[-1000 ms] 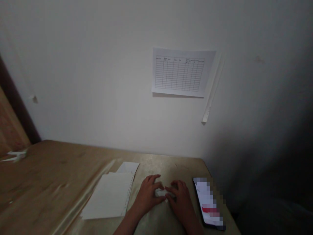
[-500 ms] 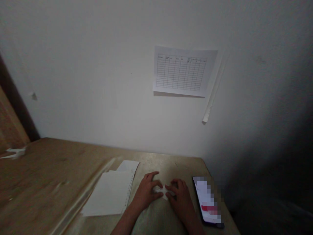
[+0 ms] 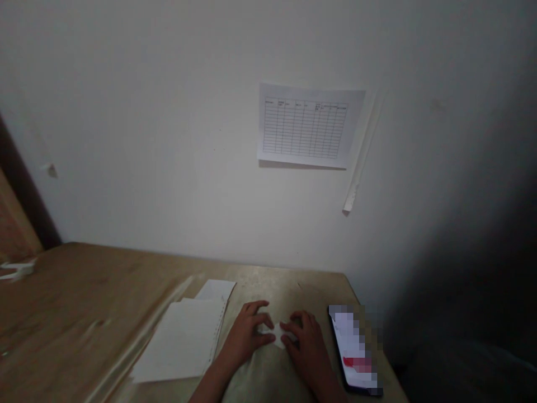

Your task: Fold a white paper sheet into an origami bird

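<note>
A small piece of white paper [image 3: 278,336], seemingly folded, is low over the cloth-covered surface between my two hands. My left hand [image 3: 249,331] pinches its left side between thumb and forefinger, with the other fingers curved away. From the right, the thumb and forefinger of my right hand [image 3: 307,342] close on the opposite side. The fingers hide much of the paper, so its exact shape does not show. Left of my left hand lies a stack of white paper sheets [image 3: 178,338], with a torn, perforated right edge.
A phone [image 3: 354,350] with a lit, partly blurred screen lies right of my right hand, near the edge of the table [image 3: 104,296]. White scraps [image 3: 17,271] lie far left. A printed table sheet [image 3: 310,126] and a peeling strip [image 3: 361,162] hang on the wall.
The view has shifted slightly. Both hands keep their pinch on the small paper, and a little more of its white surface shows between the fingertips.
</note>
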A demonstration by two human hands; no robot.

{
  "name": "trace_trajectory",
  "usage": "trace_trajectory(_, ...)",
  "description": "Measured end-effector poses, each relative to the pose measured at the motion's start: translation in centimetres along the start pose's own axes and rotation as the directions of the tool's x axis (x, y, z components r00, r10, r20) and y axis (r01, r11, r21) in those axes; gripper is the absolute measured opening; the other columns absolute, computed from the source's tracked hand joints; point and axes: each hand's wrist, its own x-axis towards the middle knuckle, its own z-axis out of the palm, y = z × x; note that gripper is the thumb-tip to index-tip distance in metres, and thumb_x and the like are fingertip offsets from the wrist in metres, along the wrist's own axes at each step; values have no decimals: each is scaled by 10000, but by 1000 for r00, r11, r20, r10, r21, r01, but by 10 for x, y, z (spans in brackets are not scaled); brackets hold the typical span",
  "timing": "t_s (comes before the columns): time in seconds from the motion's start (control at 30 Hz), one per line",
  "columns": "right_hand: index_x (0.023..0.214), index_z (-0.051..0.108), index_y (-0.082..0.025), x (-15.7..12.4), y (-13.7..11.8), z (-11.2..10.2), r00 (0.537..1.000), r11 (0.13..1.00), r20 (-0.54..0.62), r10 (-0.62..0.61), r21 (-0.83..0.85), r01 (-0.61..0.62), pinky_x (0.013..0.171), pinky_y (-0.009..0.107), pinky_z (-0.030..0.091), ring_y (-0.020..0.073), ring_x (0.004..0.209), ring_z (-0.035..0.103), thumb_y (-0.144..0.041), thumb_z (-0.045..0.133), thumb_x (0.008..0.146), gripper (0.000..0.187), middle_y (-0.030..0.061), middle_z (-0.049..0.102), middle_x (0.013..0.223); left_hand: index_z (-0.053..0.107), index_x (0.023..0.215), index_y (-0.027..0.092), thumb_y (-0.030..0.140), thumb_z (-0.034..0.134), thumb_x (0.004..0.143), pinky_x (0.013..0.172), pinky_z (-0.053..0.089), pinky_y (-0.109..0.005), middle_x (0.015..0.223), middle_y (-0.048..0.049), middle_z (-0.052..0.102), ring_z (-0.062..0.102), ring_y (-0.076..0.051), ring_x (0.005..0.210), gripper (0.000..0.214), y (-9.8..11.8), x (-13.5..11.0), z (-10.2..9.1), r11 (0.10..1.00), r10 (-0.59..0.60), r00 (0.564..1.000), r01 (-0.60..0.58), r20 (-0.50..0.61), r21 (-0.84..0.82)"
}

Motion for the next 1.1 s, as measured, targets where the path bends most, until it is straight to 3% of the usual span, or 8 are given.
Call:
trace_trajectory(0.77, 1120, 721, -341, 1, 1, -4, 1000, 1000, 24, 11, -17, -11, 1034, 378, 403, 244, 1193, 523, -283, 609, 864, 286, 55, 599, 1224, 812, 887, 320, 321, 751, 803, 1105, 399, -468, 1350, -49, 618, 510, -293, 1279, 104, -7, -3, -5, 998, -11, 1000, 10, -20, -63)
trace_trajectory(1.1, 1110, 722, -322, -1, 2, -2, 1000, 1000, -3, -2, 10, 2, 1050, 371, 385, 237, 1202, 511, -220, 578, 865, 302, 60, 591, 1223, 802, 935, 332, 140, 668, 815, 1112, 385, -469, 1387, -37, 589, 474, -277, 1314, 263, -9, -3, -7, 999, 11, 1000, -10, 28, -43)
